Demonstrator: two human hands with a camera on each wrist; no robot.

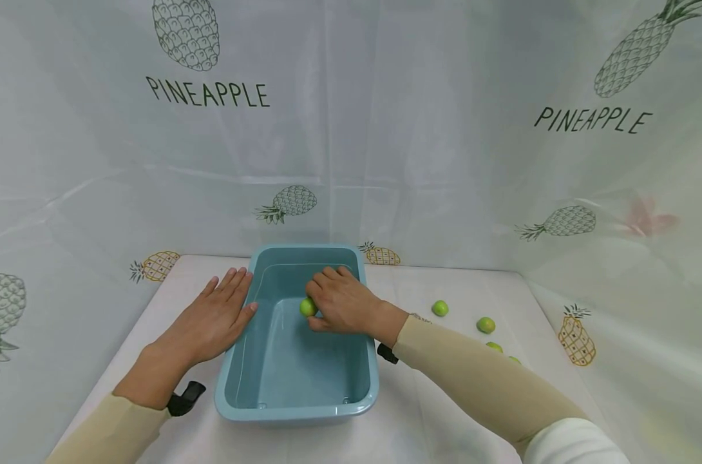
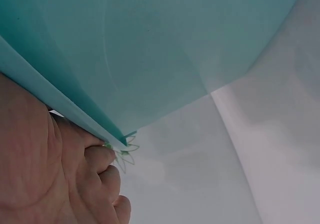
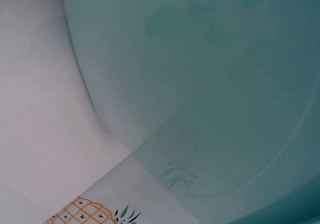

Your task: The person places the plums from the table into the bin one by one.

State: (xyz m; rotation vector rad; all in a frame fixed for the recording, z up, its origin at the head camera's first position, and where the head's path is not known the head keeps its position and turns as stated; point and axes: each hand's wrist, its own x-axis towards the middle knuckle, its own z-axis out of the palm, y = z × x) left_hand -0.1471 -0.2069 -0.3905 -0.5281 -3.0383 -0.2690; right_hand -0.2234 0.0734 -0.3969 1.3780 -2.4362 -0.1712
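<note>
A blue plastic basin point(image 1: 295, 412) stands on the white-covered table, its long sides running away from me. My right hand point(image 1: 345, 301) reaches over the basin's right rim and holds a green lime point(image 1: 308, 307) between fingers and thumb, above the basin floor. My left hand point(image 1: 214, 316) lies flat along the left rim with straight fingers, the thumb at the edge. In the left wrist view, the left palm point(image 2: 35, 159) shows against the outside of the basin wall point(image 2: 165, 44). The right wrist view shows only the basin wall point(image 3: 190, 74); the hand is hidden there.
On the table to the right of the basin lie several limes: one farther back point(image 1: 440, 308), another nearer point(image 1: 486, 325), and more partly covered by the right forearm point(image 1: 473, 374). A pineapple-print sheet point(image 1: 420, 161) hangs behind the table.
</note>
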